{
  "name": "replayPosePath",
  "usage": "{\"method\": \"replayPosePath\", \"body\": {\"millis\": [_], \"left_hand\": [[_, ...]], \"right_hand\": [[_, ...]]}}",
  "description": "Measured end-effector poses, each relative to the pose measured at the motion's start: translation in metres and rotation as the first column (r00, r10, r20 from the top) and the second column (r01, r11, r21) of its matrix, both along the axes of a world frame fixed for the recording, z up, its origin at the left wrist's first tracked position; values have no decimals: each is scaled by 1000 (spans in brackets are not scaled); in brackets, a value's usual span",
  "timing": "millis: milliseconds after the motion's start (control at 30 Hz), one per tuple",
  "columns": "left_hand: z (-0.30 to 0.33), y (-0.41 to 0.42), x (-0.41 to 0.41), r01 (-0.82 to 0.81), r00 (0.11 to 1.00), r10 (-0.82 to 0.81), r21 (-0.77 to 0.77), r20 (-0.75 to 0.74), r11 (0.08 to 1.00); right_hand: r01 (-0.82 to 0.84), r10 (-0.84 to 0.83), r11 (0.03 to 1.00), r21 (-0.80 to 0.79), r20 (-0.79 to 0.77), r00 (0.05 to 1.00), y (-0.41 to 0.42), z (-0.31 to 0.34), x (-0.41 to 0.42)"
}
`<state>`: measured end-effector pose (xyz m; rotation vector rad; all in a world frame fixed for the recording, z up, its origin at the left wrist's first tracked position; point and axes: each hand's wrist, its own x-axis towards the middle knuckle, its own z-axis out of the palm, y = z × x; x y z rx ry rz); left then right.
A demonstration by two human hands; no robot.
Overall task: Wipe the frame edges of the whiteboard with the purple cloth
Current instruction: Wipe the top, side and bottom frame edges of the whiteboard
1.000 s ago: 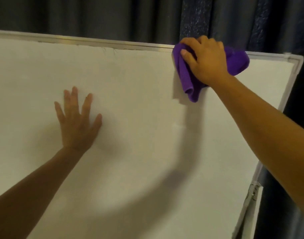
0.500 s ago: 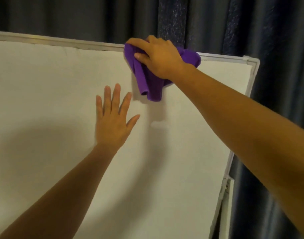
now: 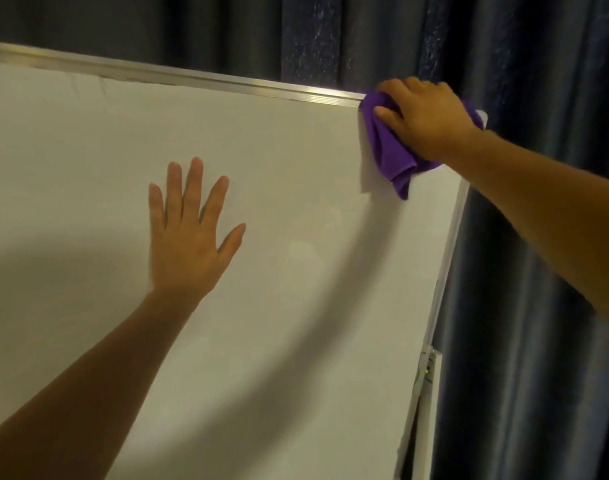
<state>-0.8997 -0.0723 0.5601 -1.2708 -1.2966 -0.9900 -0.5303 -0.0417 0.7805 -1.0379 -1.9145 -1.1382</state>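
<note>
The whiteboard (image 3: pixel 296 306) fills most of the view, with a silver metal frame along its top edge (image 3: pixel 192 79) and right edge (image 3: pixel 446 265). My right hand (image 3: pixel 424 119) grips the bunched purple cloth (image 3: pixel 391 157) over the top frame, right by the upper right corner. Part of the cloth hangs down onto the white surface. My left hand (image 3: pixel 189 237) lies flat against the board's surface with its fingers spread, well left of and below the cloth.
Dark blue curtains (image 3: pixel 538 237) hang behind and to the right of the board. A white stand piece (image 3: pixel 427 403) shows behind the board's right edge, low down.
My right hand has slid the cloth along the top frame to the right, from mid-frame to the upper right corner. The left hand stays pressed flat on the board.
</note>
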Motion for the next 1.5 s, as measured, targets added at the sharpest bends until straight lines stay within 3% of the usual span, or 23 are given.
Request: {"method": "replayPosePath", "body": {"millis": [133, 200, 267, 400, 533, 733, 833, 900, 967, 1100, 1167, 1267, 1500], "left_hand": [[14, 3, 56, -18, 967, 13, 15, 255, 1000], [34, 11, 97, -42, 955, 37, 9, 294, 999], [47, 19, 128, -44, 970, 34, 37, 241, 998], [46, 47, 187, -29, 999, 31, 83, -31, 996], [45, 74, 207, -35, 998, 29, 105, 62, 994], [39, 88, 197, -55, 998, 58, 166, -9, 985], [40, 88, 197, -40, 999, 44, 171, -17, 984], [40, 87, 195, -53, 998, 55, 140, -8, 989], [40, 87, 194, -84, 996, 82, 97, 26, 992], [44, 89, 192, -119, 993, 118, 25, 16, 993], [46, 88, 188, -131, 991, 131, 15, 16, 991], [43, 86, 184, -152, 988, 151, 12, 18, 988], [44, 83, 185, -130, 991, 130, 9, 20, 991]], "right_hand": [[154, -115, 975, -158, 230, 966, 2, 39, 21], [183, -113, 954, -238, 280, 953, 9, 51, 23], [157, -71, 945, -286, 292, 954, 15, 53, 27], [-120, 174, 952, -282, 175, 969, 25, 36, 41], [-297, 317, 945, -138, 162, 934, 39, 16, 53], [-259, 292, 950, -173, 203, 935, 59, 29, 113], [-362, 374, 913, -188, 30, 927, 72, 26, 138], [-480, 456, 858, -184, -160, 875, 79, 11, 149], [-634, 569, 759, -148, -320, 757, 88, -18, 147], [-863, 646, 501, 65, -692, 322, 103, -81, 102], [-869, 637, 457, 189, -751, 172, 106, -97, 81], [-825, 648, 506, 252, -742, 171, 117, -118, 73], [-789, 595, 572, 222, -775, 214, 129, -179, 74]]}}
